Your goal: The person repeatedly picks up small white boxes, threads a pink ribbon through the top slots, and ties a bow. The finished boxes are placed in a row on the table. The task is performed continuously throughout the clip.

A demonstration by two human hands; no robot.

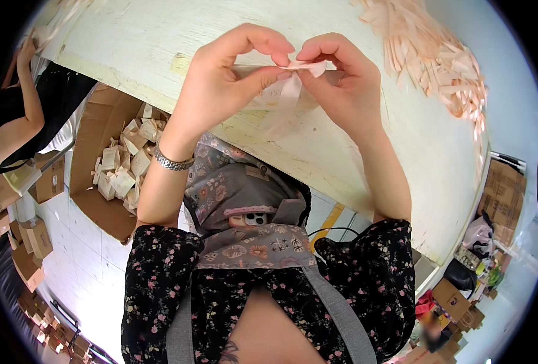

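Note:
Over the pale tabletop (pixel 332 164), my left hand (pixel 232 77) and my right hand (pixel 342 77) meet, fingertips nearly touching. Both pinch a light pink ribbon (pixel 291 93) between thumb and fingers; a loop of it sticks out by my right fingers and a tail hangs down between the hands. Behind and below the ribbon is a small pale packet or box (pixel 269 98) with faint print, partly hidden by my hands. A metal-banded watch or bracelet (pixel 171 160) is on my left wrist.
A heap of cut pink ribbons (pixel 433 68) lies at the table's right. Left of my body stands an open cardboard box (pixel 96 200) holding small pale packages (pixel 123 182). Another person's arm (pixel 32 104) shows at far left. More cartons (pixel 503 200) stand beyond the table at right.

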